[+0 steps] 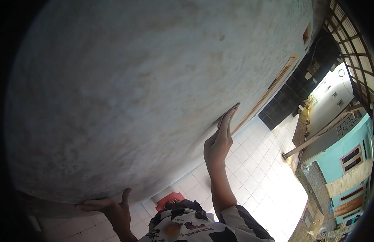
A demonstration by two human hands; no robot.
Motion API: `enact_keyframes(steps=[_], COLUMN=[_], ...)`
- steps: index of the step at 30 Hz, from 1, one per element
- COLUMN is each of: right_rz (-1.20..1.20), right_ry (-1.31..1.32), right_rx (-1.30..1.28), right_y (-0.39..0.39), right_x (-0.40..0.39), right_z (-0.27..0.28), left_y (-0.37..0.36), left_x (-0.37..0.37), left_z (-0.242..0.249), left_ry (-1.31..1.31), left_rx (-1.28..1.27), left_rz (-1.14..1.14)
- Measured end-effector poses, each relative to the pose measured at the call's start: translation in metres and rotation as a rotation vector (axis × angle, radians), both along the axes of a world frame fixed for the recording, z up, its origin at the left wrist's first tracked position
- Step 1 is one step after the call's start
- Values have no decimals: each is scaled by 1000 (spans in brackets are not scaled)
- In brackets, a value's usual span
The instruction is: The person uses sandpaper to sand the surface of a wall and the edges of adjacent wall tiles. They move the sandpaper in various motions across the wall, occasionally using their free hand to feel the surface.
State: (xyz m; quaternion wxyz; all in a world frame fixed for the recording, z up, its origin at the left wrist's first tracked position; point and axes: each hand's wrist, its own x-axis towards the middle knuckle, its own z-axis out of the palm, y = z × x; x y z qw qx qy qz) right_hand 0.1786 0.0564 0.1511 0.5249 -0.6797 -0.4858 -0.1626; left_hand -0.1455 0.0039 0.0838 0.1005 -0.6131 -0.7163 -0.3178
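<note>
A large pale grey-blue wall [146,80] with brownish blotches fills most of the view. My left hand [112,209] rests against its lower left part, fingers stretched out and thumb spread, with nothing held. Farther right, my right hand [220,141] presses a thin dark-edged sheet, apparently sandpaper [234,107], against the wall. Its fingers are straight and close together over the sheet. The sheet's face toward the wall is hidden.
Below me, my toes show on a red stool or step [169,199]. White floor tiles [251,169] spread to the right. A wooden frame [271,86] is set in the wall. Beyond stand a post [302,147] and a turquoise house [330,165].
</note>
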Motion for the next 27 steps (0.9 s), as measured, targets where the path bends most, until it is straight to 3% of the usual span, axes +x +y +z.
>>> enact_keyframes(steps=[1,4,11,16,17,19,21,24,25,27], right_rz=[-8,39,-40,21,17,30,-3,26,16,99], right_ry=[36,-183,34,-139,-129,174,148,-186,-169,181], right_rx=[-14,-20,-79,-86,-86,-247,-235,-106,-86,-295], right_y=[1,-14,0,-12,-9,-9,-11,-17,-17,-15], right_x=[-8,-35,-4,-14,-3,7,-3,-18,-12,8], right_z=[2,-22,10,3,9,24,14,-5,2,18], left_y=[1,5,3,10,10,5,7,9,12,11], left_x=[0,3,1,4,3,-2,3,1,1,-2], left_z=[-1,-6,-9,-14,-15,-12,-4,2,2,-5], left_ry=[-1,-35,-108,-19,-78,-117,35,159,175,78], left_rx=[2,15,21,68,38,-4,123,166,187,162], left_rz=[-14,7,-26,-40,-76,-124,-50,-29,-37,-67])
